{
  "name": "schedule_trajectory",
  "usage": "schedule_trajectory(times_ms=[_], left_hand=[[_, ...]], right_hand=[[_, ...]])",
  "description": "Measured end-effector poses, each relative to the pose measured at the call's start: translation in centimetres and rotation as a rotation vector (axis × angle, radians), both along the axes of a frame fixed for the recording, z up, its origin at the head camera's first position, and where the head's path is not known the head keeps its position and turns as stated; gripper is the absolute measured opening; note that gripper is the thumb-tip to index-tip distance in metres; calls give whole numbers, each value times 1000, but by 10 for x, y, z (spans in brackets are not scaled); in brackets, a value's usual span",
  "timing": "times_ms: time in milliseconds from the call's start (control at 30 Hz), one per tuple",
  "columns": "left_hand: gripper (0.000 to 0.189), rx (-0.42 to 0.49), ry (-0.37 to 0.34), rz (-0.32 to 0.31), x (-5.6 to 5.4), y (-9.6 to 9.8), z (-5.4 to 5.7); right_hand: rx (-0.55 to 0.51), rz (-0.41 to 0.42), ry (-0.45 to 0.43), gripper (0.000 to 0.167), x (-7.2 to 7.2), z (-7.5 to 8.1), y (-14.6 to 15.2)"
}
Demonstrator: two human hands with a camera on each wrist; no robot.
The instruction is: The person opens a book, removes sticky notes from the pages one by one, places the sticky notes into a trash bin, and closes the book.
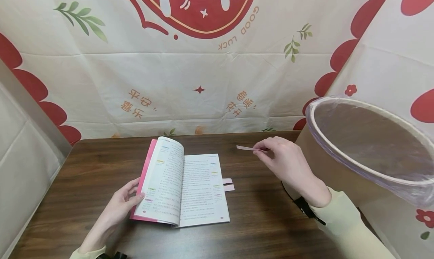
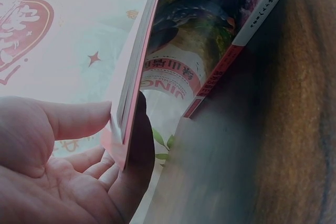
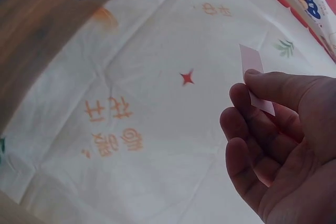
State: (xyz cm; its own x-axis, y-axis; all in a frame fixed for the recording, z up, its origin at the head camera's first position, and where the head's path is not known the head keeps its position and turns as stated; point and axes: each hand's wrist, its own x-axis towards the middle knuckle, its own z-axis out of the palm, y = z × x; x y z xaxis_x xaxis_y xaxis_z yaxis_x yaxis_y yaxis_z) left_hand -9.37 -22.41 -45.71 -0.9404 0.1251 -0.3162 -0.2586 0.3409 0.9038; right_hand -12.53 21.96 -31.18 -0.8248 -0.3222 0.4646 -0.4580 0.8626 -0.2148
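An open book (image 1: 203,191) with printed pages and a pink cover lies on the wooden table. My left hand (image 1: 120,204) grips its left side, thumb on the page edge and fingers behind the cover; the left wrist view shows the cover and pages (image 2: 128,93) pinched there, lifted off the table. My right hand (image 1: 288,163) is raised to the right of the book and pinches a pale pink paper strip (image 1: 245,148) between thumb and forefinger. In the right wrist view the strip (image 3: 252,64) sticks out on both sides of the pinch. Two pink paper tabs (image 1: 228,187) protrude from the book's right edge.
A round bin (image 1: 315,138) with a white rim and a thin plastic liner stands at the right, beside my right forearm. A printed cloth (image 1: 190,70) hangs behind the wooden table (image 1: 95,168). A white padded panel (image 1: 23,138) borders the left.
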Motion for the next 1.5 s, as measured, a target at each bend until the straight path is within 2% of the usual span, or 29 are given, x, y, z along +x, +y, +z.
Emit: schedule_trajectory(times_ms=[200,567,1067,1500], left_hand=[[69,-6,-3,0,-1,0,1],[68,-1,4,0,0,-1,0],[70,-8,14,-4,-1,-2,-2],[70,-4,-3,2,-1,-1,-1]], right_hand=[[4,15,69,15,3,11,3],[23,39,143,18,8,30,8],[78,16,248,20,14,66,22],[114,-13,287,20,21,97,40]])
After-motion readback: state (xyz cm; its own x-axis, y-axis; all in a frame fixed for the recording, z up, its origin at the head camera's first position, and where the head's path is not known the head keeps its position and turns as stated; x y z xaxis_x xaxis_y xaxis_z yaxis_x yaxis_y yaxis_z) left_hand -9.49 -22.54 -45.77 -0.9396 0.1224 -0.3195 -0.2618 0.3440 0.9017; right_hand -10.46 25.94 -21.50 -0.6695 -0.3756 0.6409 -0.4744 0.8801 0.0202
